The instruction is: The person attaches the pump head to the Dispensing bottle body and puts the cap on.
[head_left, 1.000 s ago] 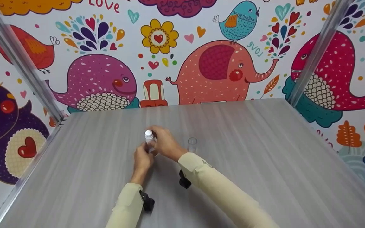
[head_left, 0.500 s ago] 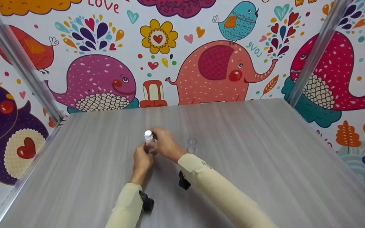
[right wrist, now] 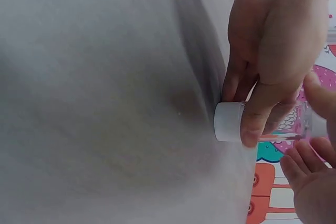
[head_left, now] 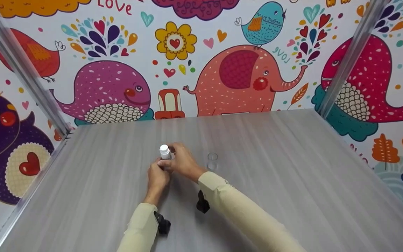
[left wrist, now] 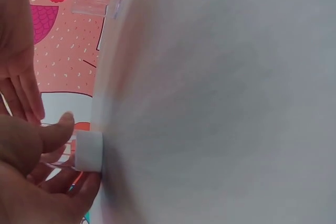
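Observation:
A small bottle [head_left: 165, 152] with a white top, clear body and white base stands upright between both hands. My left hand [head_left: 157, 176] grips it low; in the right wrist view its thumb lies across the bottle just above the white base [right wrist: 228, 121]. My right hand [head_left: 185, 161] is around the upper part, thumb and fingers spread on either side. In the right wrist view, the fingers [right wrist: 296, 163] of that hand stand apart from the bottle. The left wrist view shows the right hand's fingers [left wrist: 26, 93] straight, above the left hand.
A clear, cup-shaped cap [head_left: 212, 161] stands on the grey wood-grain table [head_left: 271, 175], right of the hands. Printed walls [head_left: 236, 80] enclose the table's back and sides, with metal posts [head_left: 348, 59] at the corners.
My right hand has loosened and shifted slightly; its thumb now reaches further left across the front of the bottle, and more of the white top shows. My left hand has stayed in place.

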The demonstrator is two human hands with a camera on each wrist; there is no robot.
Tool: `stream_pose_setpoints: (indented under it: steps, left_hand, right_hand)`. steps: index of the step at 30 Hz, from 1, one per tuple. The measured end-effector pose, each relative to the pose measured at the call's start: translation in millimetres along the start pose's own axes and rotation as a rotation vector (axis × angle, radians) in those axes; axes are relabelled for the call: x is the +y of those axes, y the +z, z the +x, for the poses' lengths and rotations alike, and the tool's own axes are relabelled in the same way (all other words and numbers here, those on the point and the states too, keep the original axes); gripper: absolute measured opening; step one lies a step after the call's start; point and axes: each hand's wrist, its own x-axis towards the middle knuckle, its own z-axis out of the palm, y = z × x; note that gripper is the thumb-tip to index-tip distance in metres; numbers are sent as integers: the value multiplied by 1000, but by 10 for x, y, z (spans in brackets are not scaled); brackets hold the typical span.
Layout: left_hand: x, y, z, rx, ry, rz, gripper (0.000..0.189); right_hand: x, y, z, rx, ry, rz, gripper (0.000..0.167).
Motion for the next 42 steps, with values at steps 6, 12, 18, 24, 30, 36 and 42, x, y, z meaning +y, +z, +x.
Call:
stream_pose_setpoints:
  steps: [6, 12, 18, 24, 30, 36, 42]
  left_hand:
    - [0, 14, 8, 31, 40, 14, 8]
    - [-24, 19, 5, 32, 100, 21, 10]
    - [-65, 9, 4, -9, 58, 15, 9]
    - [-64, 13, 8, -8, 60, 28, 14]
    - [-38, 8, 5, -6, 44, 20, 11]
    - [-25, -1, 2, 0, 17, 25, 14]
    - [-21, -9, 1, -2, 32, 17, 11]
  right_hand:
    - [-44, -40, -21, 14, -31, 94, 55]
    - [-42, -30, -33, 38, -148, 90, 51]
    - [-6, -12, -33, 47, -218, 56, 50]
    - [4, -19, -48, 43, -249, 46, 43]
    - [-10, -29, -52, 45, -244, 36, 39]
    - [-20, -34, -36, 23, -234, 27, 40]
    - [-43, -69, -19, 2, -228, 9, 41]
